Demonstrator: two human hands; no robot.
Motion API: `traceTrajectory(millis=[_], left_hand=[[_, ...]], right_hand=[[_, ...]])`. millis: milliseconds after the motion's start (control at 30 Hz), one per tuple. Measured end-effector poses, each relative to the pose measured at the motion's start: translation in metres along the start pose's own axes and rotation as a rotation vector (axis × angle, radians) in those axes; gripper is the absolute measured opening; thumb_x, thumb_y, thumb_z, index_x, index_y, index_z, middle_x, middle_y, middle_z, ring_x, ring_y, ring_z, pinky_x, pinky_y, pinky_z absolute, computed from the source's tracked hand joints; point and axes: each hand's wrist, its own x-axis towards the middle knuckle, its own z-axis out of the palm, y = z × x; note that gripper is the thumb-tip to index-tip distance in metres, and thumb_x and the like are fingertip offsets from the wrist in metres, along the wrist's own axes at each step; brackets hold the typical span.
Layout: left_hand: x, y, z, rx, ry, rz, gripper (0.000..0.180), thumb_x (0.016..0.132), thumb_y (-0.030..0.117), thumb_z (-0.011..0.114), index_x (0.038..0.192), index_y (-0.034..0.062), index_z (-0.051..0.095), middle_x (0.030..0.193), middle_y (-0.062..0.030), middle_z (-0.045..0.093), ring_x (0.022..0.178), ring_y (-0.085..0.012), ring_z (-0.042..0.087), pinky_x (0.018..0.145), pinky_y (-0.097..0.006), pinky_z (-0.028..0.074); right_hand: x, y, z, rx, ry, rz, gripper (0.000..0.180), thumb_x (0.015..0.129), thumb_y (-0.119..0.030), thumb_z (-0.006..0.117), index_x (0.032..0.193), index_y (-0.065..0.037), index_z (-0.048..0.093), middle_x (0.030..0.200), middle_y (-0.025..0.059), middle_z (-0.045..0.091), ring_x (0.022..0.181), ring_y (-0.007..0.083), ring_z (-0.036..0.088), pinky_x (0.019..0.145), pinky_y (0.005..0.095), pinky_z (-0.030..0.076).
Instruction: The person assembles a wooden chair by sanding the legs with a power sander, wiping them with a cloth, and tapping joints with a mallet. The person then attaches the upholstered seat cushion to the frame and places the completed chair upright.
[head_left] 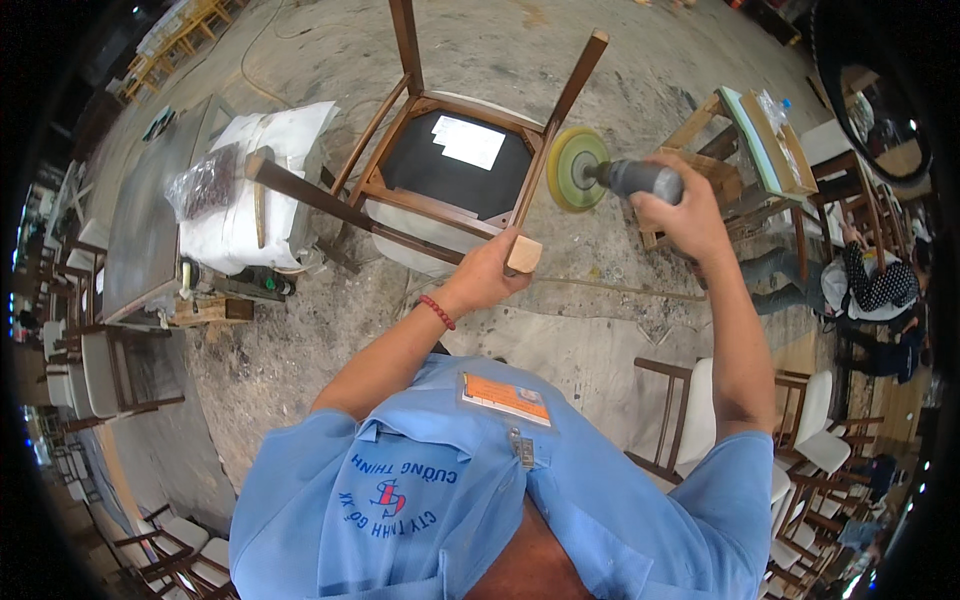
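An upturned wooden chair [530, 175] with a dark brown frame is in front of me, its black seat underside [415, 165] facing up with white paper labels [468, 142] on it. My left hand [487, 272] is closed around one of its legs, just below the pale, bare wood end [523, 255]. In my right hand [683, 212] is a dark handheld polisher [640, 180], gripped by its body. The round yellow-green pad [578, 168] of the polisher faces the chair's right side, close to the frame; whether it touches cannot be told.
On the left, a table [150, 240] stands beside a white padded stack [270, 190] with a clear plastic bag [207, 182] on top. A wooden stand [715, 120] is at the right. Several light-seated chairs [822, 450] fill the lower right. People [870, 285] are farther right. A hose [620, 288] crosses the floor.
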Motion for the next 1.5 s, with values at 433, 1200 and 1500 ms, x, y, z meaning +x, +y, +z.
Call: traceTrajectory(millis=[433,1200,1500], left_hand=[[0.065,-0.037,-0.028,-0.208,-0.58,0.336,0.052,0.072,0.026,0.082,0.114,0.0078,0.057,0.103,-0.0161,0.066,0.1,-0.0344,0.063,0.084,-0.04,0.05],[0.076,-0.06,-0.025,-0.342,-0.61,0.532,0.055,0.069,0.024,0.081,0.114,0.0055,0.054,0.107,-0.0161,0.062,0.104,-0.0349,0.058,0.092,-0.043,0.044],[0.08,-0.066,-0.016,-0.387,-0.593,0.549,0.048,0.073,0.016,0.076,0.115,0.0057,0.055,0.104,-0.0158,0.064,0.101,-0.0368,0.059,0.087,-0.043,0.047]], right_hand=[[-0.071,-0.144,0.024,-0.365,-0.003,0.37,0.05,0.063,-0.018,0.075,0.108,-0.003,0.06,0.079,0.0102,0.065,0.068,0.0204,0.063,0.069,0.0301,0.051],[0.07,-0.214,0.092,-1.002,-0.177,0.582,0.046,0.071,-0.021,0.077,0.11,-0.005,0.06,0.078,0.0224,0.068,0.074,0.0375,0.069,0.068,0.041,0.057],[0.018,-0.242,0.137,-0.801,-0.456,0.681,0.05,0.07,-0.026,0.076,0.112,-0.006,0.057,0.079,0.0194,0.069,0.073,0.0364,0.069,0.066,0.044,0.057]])
